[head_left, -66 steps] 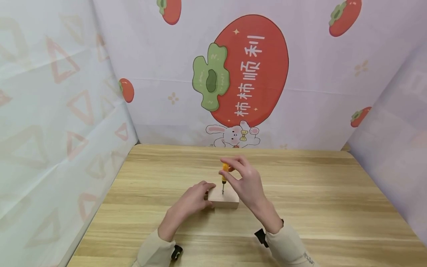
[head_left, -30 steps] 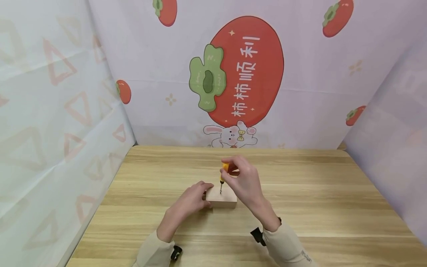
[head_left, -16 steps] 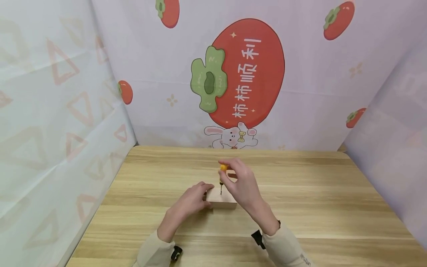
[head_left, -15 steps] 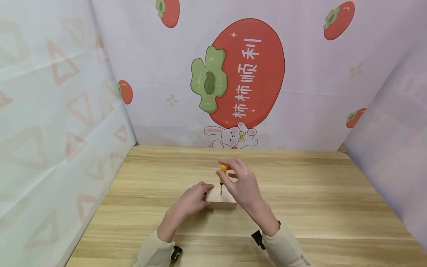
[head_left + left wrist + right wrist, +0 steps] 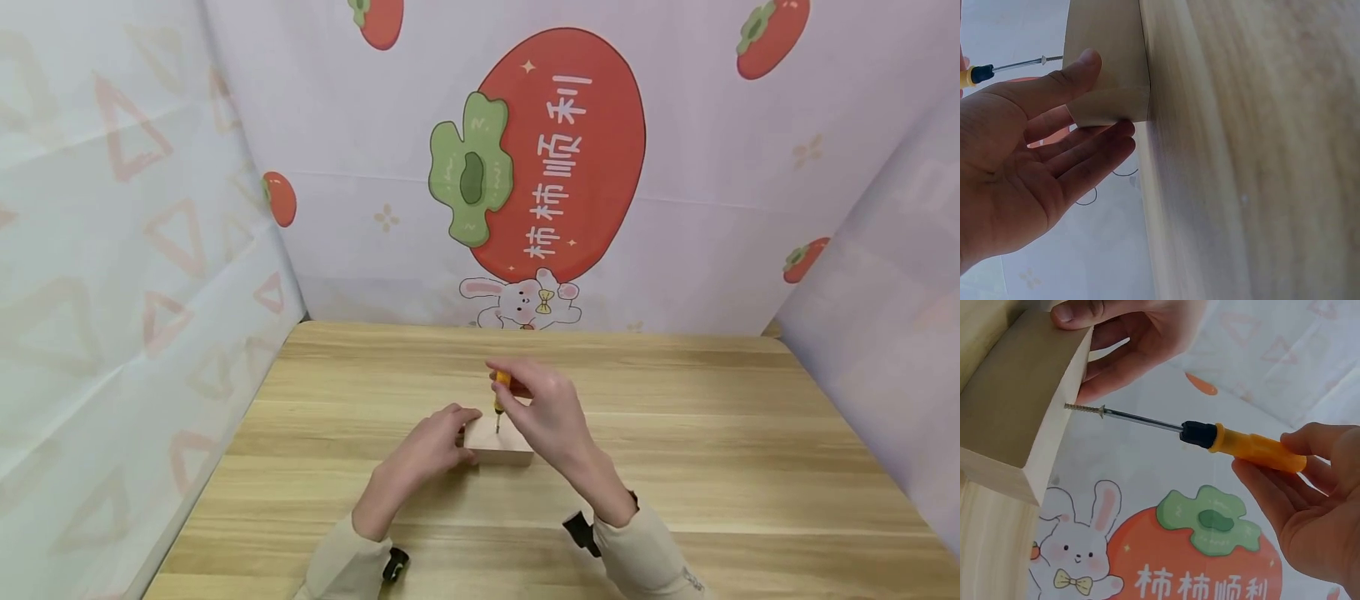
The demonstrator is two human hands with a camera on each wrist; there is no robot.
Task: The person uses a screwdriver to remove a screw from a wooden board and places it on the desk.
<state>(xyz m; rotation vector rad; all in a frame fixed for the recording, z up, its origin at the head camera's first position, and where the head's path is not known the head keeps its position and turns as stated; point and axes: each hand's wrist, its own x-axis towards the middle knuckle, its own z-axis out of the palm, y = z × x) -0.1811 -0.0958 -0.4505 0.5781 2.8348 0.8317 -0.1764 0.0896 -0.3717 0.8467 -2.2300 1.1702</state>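
Here, one screwdriver [image 5: 1200,434] touches one screw [image 5: 1085,409] on one block [image 5: 1021,394].

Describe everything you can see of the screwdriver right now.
The screwdriver has a yellow, plastic-looking handle, a black collar and a slim, shiny metal shaft. It stands nearly upright above the wooden block, its tip meeting the head of a screw that stands out of the block's top face. The right hand pinches it by the handle. The tip's shape is hidden.
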